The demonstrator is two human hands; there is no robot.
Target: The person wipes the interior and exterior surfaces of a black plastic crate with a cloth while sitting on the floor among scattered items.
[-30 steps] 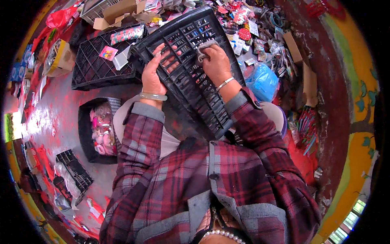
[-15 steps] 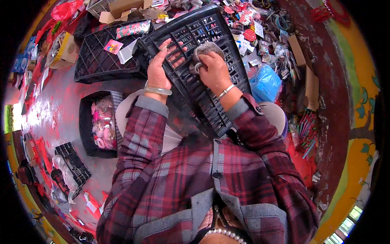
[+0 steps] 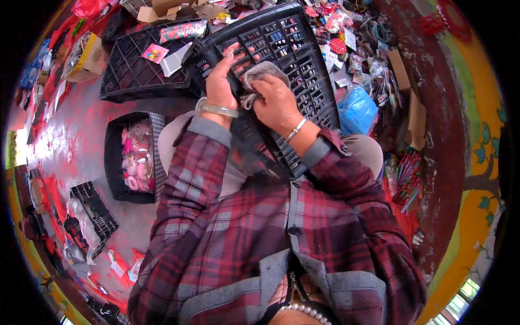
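A black slatted plastic crate (image 3: 311, 81) stands tilted between my knees, one lattice side turned up toward me. My left hand (image 3: 221, 84) grips its left edge, and the fingers show through the slats. Bunched in my right hand (image 3: 277, 105) is a grey cloth (image 3: 266, 70), pressed against the crate near that same left edge. The fingers are closed round the cloth, with part of it hanging below them. The crate's far underside is hidden.
Another black crate (image 3: 146, 65) lies at the upper left, with small packages on top. A dark box of pink items (image 3: 138, 157) stands by my left knee. Right of the crate are a blue plastic bag (image 3: 356, 111), piled small goods (image 3: 374, 65) and open cardboard (image 3: 416, 119).
My right hand and the cloth have moved left and slightly down along the crate, closer to my left hand. The crate and left hand have shifted slightly right.
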